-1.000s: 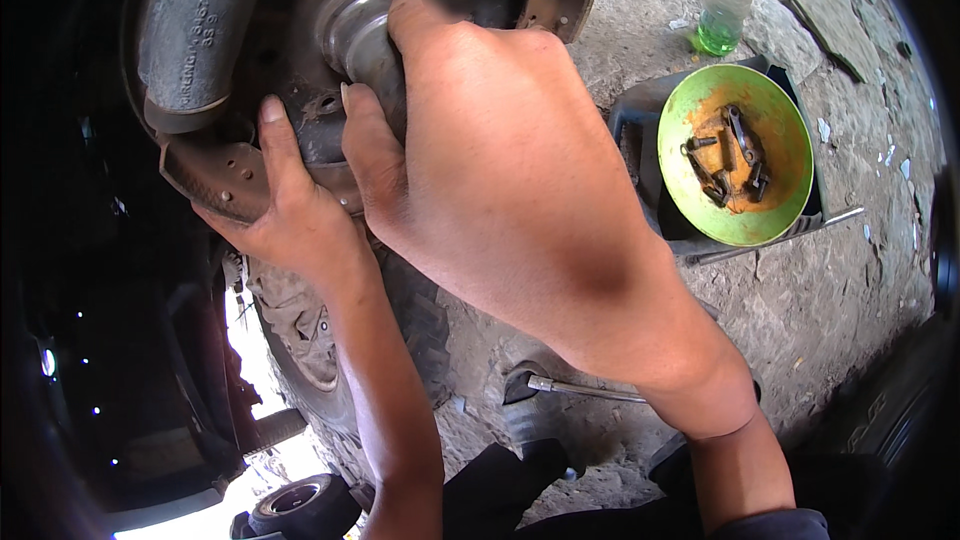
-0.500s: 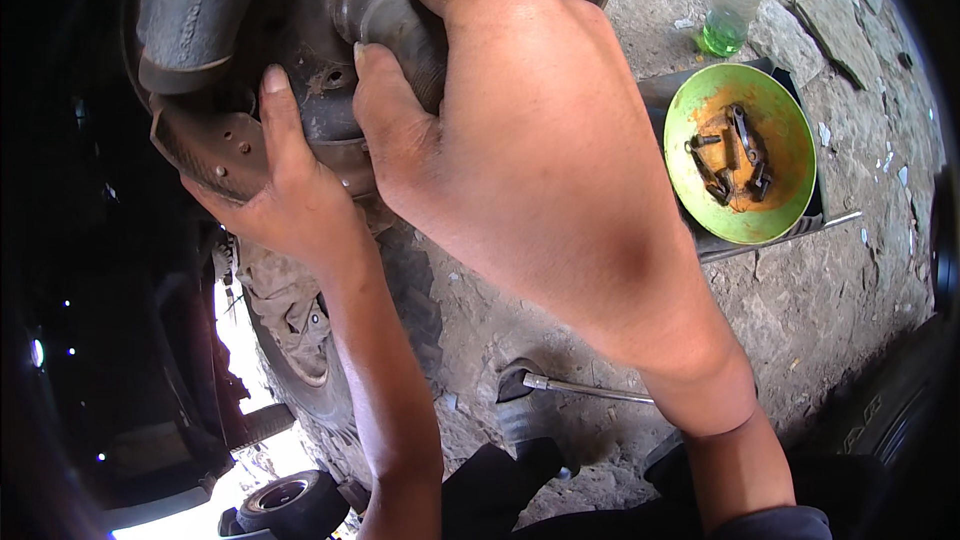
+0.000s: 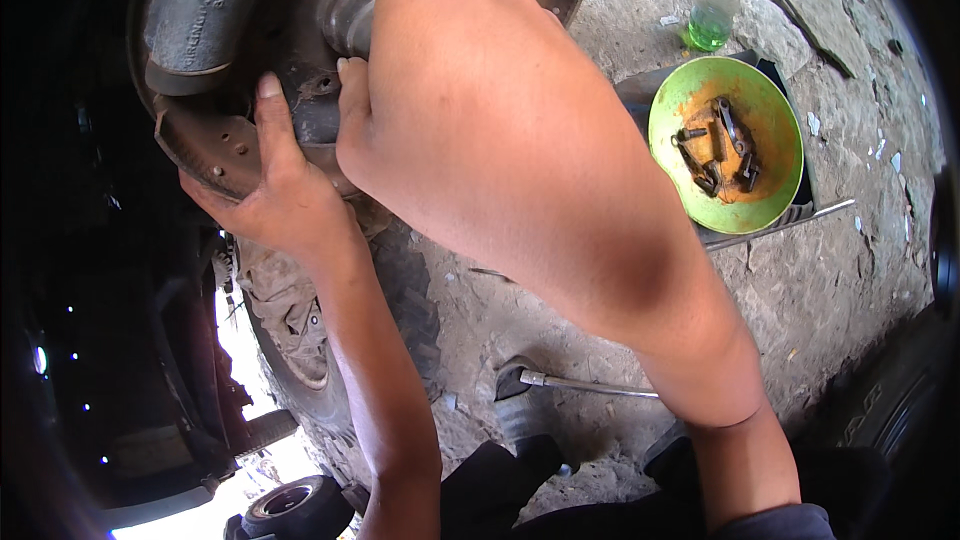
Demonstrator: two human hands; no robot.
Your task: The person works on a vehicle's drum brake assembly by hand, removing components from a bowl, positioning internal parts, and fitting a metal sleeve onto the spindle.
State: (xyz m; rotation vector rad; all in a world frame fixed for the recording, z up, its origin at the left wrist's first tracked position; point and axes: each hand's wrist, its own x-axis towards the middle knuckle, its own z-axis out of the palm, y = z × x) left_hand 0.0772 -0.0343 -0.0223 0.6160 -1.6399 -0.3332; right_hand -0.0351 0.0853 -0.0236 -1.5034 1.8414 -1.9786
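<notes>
In front of me at the upper left is a brake and hub assembly with a bright, stepped metal axle spindle (image 3: 348, 12). My left hand (image 3: 285, 205) grips a curved metal brake shoe (image 3: 228, 148) with rivet holes along it; the thumb lies on its inner side and the fingers pass behind. Over the outer end of the spindle, my right hand (image 3: 480, 110) is curled. Its thumb tip shows below the spindle, but the other fingers, and what they hold, are hidden behind the back of the hand. A thick grey cast metal tube (image 3: 205, 15) is left of the spindle.
A green bowl (image 3: 670, 180) with rusty metal parts and bolts sits at the right on a dark tray. Beyond it stands a blue-capped plastic bottle (image 3: 712, 15) with green liquid. A metal bar (image 3: 590, 386) lies by my foot. A tyre (image 3: 410, 310) stands below the assembly.
My right hand has turned and shifted left, hiding its forefinger and more of the spindle. My left hand keeps its grip. The view has shifted slightly.
</notes>
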